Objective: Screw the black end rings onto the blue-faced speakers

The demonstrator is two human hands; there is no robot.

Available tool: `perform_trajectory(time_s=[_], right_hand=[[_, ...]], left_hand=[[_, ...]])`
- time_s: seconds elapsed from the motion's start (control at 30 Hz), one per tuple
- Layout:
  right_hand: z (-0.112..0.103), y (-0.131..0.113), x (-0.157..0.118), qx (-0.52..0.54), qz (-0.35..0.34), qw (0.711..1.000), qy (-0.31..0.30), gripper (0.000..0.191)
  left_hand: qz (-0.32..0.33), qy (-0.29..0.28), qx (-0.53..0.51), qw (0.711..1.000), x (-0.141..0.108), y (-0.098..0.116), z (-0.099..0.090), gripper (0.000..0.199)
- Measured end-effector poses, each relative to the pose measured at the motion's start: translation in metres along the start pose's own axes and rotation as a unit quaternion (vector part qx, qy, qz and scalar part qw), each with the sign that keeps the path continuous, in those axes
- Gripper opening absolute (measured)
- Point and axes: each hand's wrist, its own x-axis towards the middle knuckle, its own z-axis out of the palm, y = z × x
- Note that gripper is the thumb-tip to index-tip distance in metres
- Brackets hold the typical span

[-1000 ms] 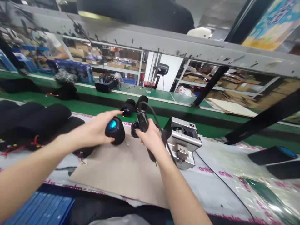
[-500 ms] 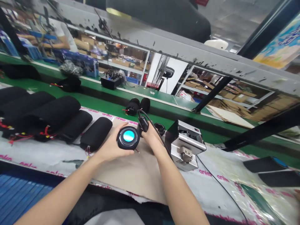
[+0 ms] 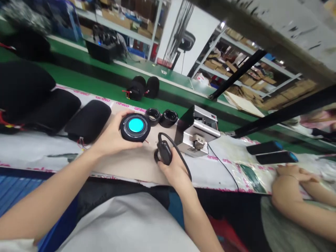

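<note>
My left hand (image 3: 115, 134) is wrapped round a black cylindrical speaker (image 3: 126, 125), with its round, bright blue end facing me. A short red wire end pokes out by its lower edge. My right hand (image 3: 174, 168) grips a black corded tool (image 3: 165, 152); the cord loops over the top and down past the wrist. A dark curved piece shows beside the fingers, and I cannot make out whether it is separate. Two black rings (image 3: 168, 118) stand just beyond my hands, on the brown cardboard (image 3: 115, 167).
Black cloth-covered cylinders (image 3: 89, 120) with red wires lie at left. A silver machine (image 3: 199, 131) with a cable stands right of my hands. Two black cylinders (image 3: 138, 87) are on the green belt (image 3: 110, 78). At far right, a co-worker's hands (image 3: 294, 173) rest by two blue-ended speakers (image 3: 275, 157).
My view has tilted down and shifted right. My right hand has drawn back toward me with the tool, away from the rings. My left hand still holds the speaker.
</note>
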Motion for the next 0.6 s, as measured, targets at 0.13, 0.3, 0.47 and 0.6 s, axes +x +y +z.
perform_trajectory(time_s=[0.13,0.3,0.47,0.6], right_hand=[[-0.019,0.012,-0.004,0.037,-0.006,0.999,-0.032,0.048],[-0.043,0.025,0.002,-0.055,-0.05,0.996,-0.04,0.063],[-0.017,0.033,0.016,-0.116,-0.096,0.986,-0.069,0.054],[-0.01,0.032,0.018,-0.106,-0.109,0.986,-0.071,0.044]], left_hand=[[0.033,0.073,0.026,0.996,-0.008,0.002,0.009,0.096],[0.049,0.096,0.051,0.993,-0.026,0.001,0.006,0.106],[0.073,0.031,0.025,0.997,-0.036,0.0,-0.001,0.118],[0.065,-0.023,0.004,0.998,-0.035,0.004,-0.01,0.117]])
